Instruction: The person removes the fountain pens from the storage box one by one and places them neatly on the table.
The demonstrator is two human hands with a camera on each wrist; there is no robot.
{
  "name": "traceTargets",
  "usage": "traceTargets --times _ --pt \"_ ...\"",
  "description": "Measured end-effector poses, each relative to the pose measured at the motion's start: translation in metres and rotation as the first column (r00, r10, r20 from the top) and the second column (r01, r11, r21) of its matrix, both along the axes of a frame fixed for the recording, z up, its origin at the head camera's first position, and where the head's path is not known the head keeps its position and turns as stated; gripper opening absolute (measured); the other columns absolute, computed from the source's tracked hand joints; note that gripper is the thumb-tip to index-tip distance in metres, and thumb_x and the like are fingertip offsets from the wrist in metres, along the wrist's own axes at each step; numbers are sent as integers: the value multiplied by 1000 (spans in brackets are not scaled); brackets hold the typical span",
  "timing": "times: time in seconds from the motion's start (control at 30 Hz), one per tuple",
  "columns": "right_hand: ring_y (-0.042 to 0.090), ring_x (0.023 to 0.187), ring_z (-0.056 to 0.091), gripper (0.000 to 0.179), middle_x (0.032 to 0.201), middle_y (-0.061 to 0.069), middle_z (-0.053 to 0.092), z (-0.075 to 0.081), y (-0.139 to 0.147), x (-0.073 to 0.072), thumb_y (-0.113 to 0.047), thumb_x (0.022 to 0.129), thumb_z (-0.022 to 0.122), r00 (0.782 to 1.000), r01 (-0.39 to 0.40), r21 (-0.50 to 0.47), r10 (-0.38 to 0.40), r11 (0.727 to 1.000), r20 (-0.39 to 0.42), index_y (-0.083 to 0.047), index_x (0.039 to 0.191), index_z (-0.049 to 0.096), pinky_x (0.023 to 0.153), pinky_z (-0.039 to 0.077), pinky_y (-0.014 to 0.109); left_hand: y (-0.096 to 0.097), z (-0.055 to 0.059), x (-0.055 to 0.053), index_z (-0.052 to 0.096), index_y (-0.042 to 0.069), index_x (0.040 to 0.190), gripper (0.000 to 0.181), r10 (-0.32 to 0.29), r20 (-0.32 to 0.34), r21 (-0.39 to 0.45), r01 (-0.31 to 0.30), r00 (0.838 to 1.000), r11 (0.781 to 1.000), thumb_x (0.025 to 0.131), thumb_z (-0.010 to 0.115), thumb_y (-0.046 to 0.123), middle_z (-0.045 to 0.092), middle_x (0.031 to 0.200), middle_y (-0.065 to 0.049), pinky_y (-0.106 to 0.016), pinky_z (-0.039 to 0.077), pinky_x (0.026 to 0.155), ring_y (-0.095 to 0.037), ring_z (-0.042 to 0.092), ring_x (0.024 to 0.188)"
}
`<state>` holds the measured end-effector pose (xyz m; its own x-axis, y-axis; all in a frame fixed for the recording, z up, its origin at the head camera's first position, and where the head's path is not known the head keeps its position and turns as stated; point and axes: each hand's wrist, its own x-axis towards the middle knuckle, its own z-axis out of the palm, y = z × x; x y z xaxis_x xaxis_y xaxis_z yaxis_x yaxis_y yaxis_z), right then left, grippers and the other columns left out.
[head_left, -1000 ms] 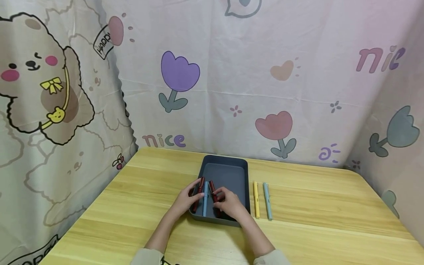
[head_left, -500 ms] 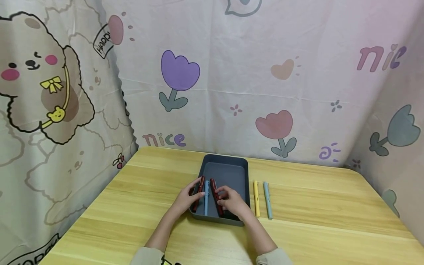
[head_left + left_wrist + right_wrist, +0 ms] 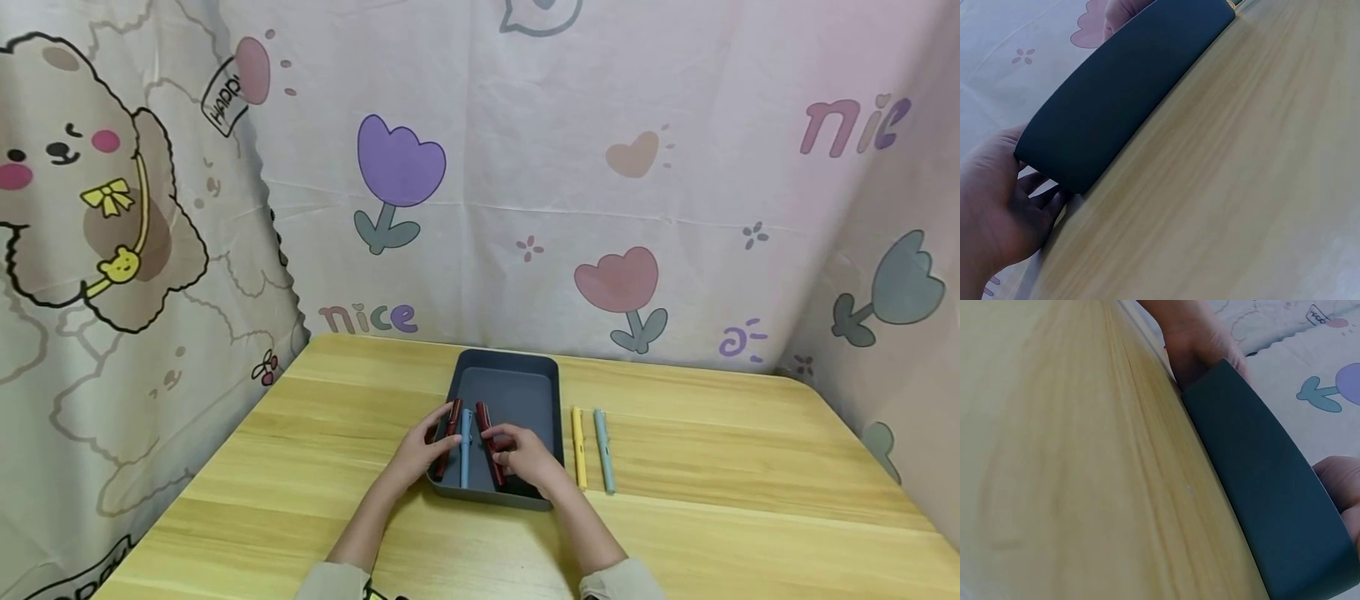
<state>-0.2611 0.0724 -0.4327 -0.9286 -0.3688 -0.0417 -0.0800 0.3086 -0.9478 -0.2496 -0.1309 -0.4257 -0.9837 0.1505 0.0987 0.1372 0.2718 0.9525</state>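
Observation:
A dark grey tray (image 3: 517,367) sits on the table with several pens in its near half. My left hand (image 3: 414,457) grips the tray's left wall, its thumb reaching inward over the left dark red pen (image 3: 442,461) to beside the blue pen (image 3: 465,468). In the left wrist view, that hand (image 3: 991,206) wraps round a near corner of the tray. Inside the tray, my right hand (image 3: 527,460) has thumb and fingers on a second dark red pen (image 3: 483,422), slightly slanted. In the right wrist view, the tray's outer wall (image 3: 1266,481) hides the pens.
Right of the tray, a yellow pen (image 3: 579,454) and a pale blue-green pen (image 3: 604,454) lie side by side on the wooden table (image 3: 712,450). A printed cloth (image 3: 510,183) hangs behind the table's far edge and along both sides.
My right hand has shifted the second red pen slightly, and more of its lower end shows against the tray floor. The blue pen stands a little straighter. My left hand keeps its place.

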Motion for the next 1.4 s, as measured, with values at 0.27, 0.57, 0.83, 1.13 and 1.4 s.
traceTargets --times 0.27,0.57,0.83,1.13,1.4 --pt "21 75 55 34 92 14 55 1 -1 1 11 86 53 1000 15 1 -15 1000 9 1 118 58 65 51 35 1 2 2 40 1 138 56 11 -5 -7 -11 1000 1000 88 62 12 33 139 -27 -54 30 97 -44 29 126" --pt "21 76 55 34 94 15 55 2 2 2 10 86 52 999 16 -20 -16 1000 29 2 119 57 66 52 37 0 -1 1 40 0 138 56 6 -7 -9 -6 1000 1000 88 62 12 32 138 -28 -55 31 96 -45 29 125" --pt "21 79 56 34 96 15 55 8 7 1 10 86 51 999 24 -40 -23 999 27 4 119 57 66 52 36 -3 -29 -17 42 7 139 58 22 -12 4 -22 1000 1000 87 65 20 34 140 -24 -53 31 97 -40 29 127" --pt "21 81 57 33 101 15 57 15 13 1 9 87 50 1000 27 -19 -27 999 -15 3 119 57 67 52 36 -2 -34 -20 44 10 138 57 33 -19 3 -33 999 999 86 66 23 36 138 -23 -52 33 96 -39 34 125" --pt "20 80 56 33 101 16 58 16 23 5 9 87 51 998 41 8 -41 999 -37 3 118 57 67 52 36 -4 -34 -19 44 10 138 57 24 -5 19 -24 1000 1000 86 65 21 36 138 -24 -50 40 89 -40 37 121"
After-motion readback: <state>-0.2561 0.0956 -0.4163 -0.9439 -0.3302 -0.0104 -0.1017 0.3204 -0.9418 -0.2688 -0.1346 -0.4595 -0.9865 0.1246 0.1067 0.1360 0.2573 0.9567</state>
